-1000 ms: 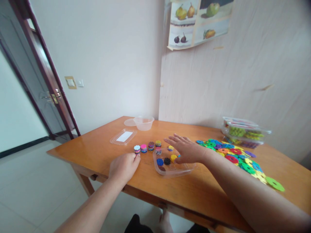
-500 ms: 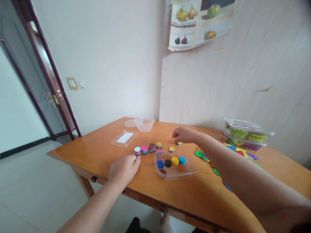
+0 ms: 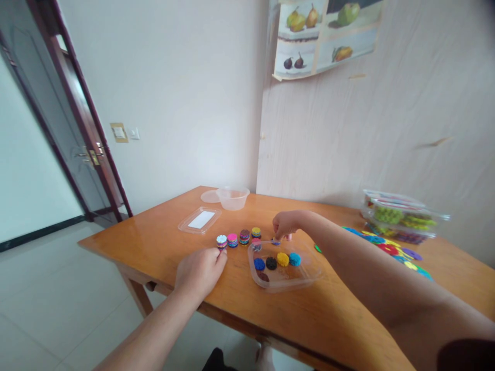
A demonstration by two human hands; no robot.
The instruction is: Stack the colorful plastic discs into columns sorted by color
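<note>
My left hand [image 3: 203, 273] rests near the table's front edge, fingers closed, its thumb and forefinger against a stack of plastic discs with a white top [image 3: 221, 240]. Whether they grip it is hidden. Farther right, my right hand [image 3: 286, 224] is lowered with fingers pinched over small plastic discs [image 3: 276, 242], mostly covered by the hand. Beside the white-topped stack stand a pink-topped stack [image 3: 232, 239], a brown-topped stack [image 3: 244, 236] and a yellow-topped stack [image 3: 256, 233]. A clear tray [image 3: 284, 286] holds a blue disc [image 3: 259, 264], a black one [image 3: 271, 263], a yellow one [image 3: 283, 259] and others.
Loose coloured discs [image 3: 386, 249] spread over the right side, before stacked clear boxes [image 3: 402, 214]. At the back left are a clear bowl [image 3: 233, 198], a round lid [image 3: 210, 196] and a rectangular lid [image 3: 200, 220] with a white label. My right forearm crosses the table.
My right hand has moved down and slightly left, onto the spot where a small yellow-topped stack stood behind the tray. My left hand stays by the white-topped stack. The view has shifted slightly.
</note>
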